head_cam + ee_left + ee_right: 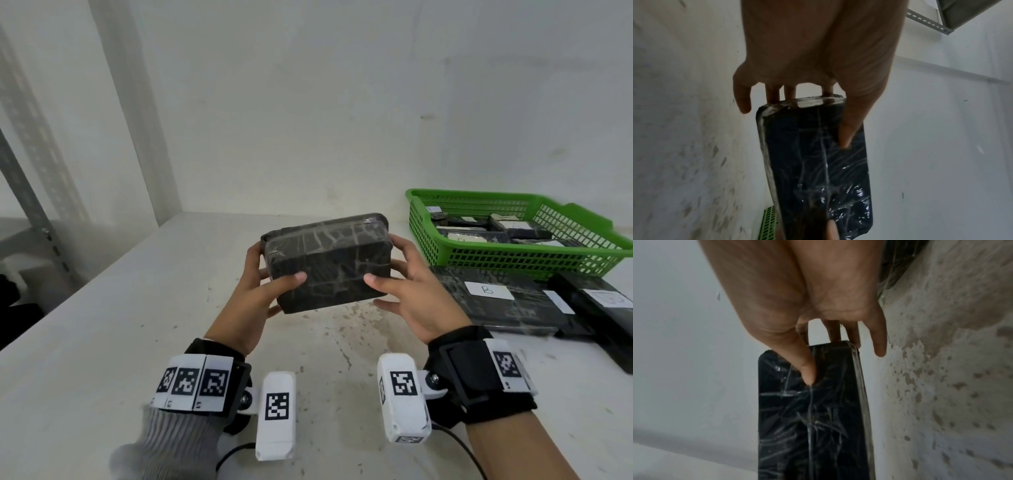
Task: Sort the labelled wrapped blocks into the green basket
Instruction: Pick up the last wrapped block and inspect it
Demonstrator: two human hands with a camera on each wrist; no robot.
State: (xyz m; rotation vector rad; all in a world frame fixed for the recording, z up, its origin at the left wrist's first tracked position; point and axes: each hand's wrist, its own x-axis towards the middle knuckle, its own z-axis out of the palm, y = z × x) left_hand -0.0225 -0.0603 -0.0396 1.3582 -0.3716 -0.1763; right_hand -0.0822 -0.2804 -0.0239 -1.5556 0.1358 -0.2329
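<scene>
Both hands hold a black block wrapped in clear film (327, 262) above the white table (102, 342). My left hand (263, 291) grips its left end, thumb on the near face and fingers behind. My right hand (407, 291) grips the right end the same way. No label shows on the faces turned to me. The left wrist view shows the block (818, 170) pinched between thumb and fingers, as does the right wrist view of the block (813, 415). The green basket (513, 255) stands at the right and holds several labelled wrapped blocks.
In front of the basket lie more wrapped black blocks: one with a white label marked B (488, 291) and another labelled block (603, 301) near the right edge. A white wall rises behind the table. A grey metal shelf post (30, 192) stands at the left.
</scene>
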